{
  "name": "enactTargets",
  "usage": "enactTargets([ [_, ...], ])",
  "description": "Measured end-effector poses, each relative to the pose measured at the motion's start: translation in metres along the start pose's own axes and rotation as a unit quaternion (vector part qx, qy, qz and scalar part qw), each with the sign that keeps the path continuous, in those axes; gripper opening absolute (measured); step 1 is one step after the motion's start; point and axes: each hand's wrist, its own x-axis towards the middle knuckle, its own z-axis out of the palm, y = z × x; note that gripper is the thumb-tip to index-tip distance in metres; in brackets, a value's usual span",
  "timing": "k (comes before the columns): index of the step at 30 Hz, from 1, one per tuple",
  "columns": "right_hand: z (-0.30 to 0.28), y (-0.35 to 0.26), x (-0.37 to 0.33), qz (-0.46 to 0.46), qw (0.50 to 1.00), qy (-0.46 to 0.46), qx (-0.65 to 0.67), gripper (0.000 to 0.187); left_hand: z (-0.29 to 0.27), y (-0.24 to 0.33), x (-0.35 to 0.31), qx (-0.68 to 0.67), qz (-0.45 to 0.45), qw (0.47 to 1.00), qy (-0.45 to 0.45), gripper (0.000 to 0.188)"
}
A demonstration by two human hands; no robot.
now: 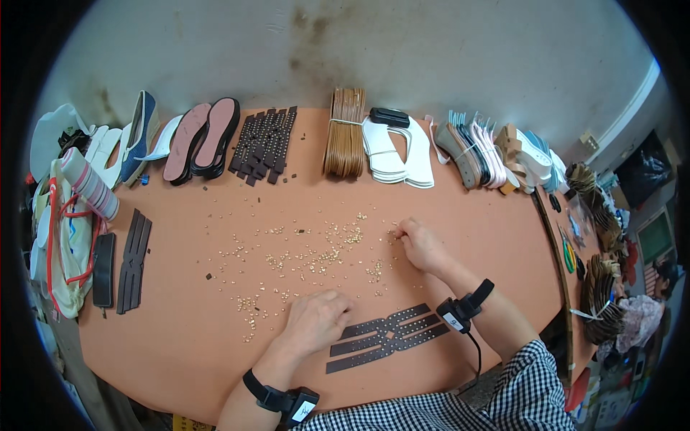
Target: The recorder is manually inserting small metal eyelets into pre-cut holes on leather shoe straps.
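Observation:
A dark brown slotted shoe-upper piece (390, 335), dotted with studs, lies flat in front of me. My left hand (316, 320) rests just beyond its left end, fingers curled together; whatever they might hold is hidden. Farther off on the right, my right hand (422, 246) is pinched at the edge of the scattered small gold studs (327, 255). Anything between its fingertips is too small to make out. The loose studs spread over the middle of the table, beyond and to the left of my left hand.
Along the table's (172, 345) back edge stand pink insoles (192, 140), finished studded strips (264, 144), a tied brown bundle (345, 136) and white shoe-shaped sheets (397, 154). Unstudded dark pieces (134, 262) and a black case (104, 269) lie left. Scissors (568, 248) lie right.

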Motion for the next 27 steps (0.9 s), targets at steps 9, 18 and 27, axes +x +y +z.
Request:
enactTargets([
  [9, 0.002, 0.009, 0.007, 0.027, 0.998, 0.033, 0.046, 0.011, 0.0, 0.0, 0.001, -0.002, 0.003, 1.0, 0.002, 0.008],
  [18, -0.003, -0.009, 0.013, -0.009, 1.0, -0.018, 0.012, 0.014, 0.002, -0.003, 0.0, 0.003, 0.017, 0.999, 0.027, 0.009],
  [27, -0.004, 0.006, 0.013, 0.013, 0.999, -0.006, 0.046, 0.012, 0.001, -0.002, 0.0, 0.0, 0.01, 1.0, 0.011, 0.008],
])
